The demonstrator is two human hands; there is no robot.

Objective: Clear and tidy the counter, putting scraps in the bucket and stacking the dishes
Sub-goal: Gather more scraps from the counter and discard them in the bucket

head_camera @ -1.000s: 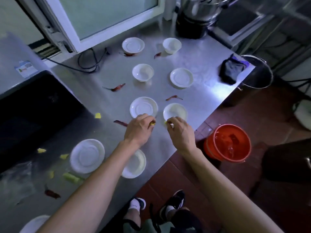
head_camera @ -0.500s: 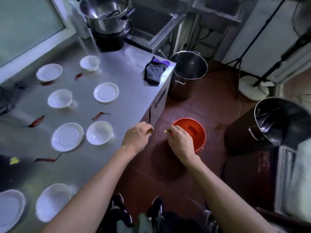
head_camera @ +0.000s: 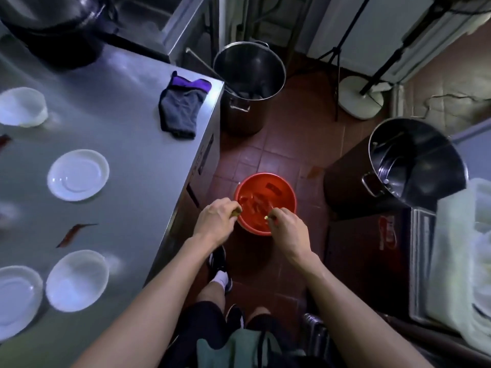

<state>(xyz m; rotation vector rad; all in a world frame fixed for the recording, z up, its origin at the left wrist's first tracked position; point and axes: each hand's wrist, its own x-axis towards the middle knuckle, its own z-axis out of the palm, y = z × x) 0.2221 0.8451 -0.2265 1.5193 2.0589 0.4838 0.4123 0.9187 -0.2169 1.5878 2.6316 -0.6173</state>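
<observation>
Scraps pinched in curled fingers of both the left hand and right hand, held over the red bucket.

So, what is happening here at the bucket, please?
A person is clearing scraps from the steel counter. Both hands are over the red bucket on the floor: the left hand pinches a small yellowish scrap, and the right hand pinches another small scrap. Neither is dropped yet. On the counter, white dishes lie unstacked, with a dried chili and a dark cloth.
</observation>
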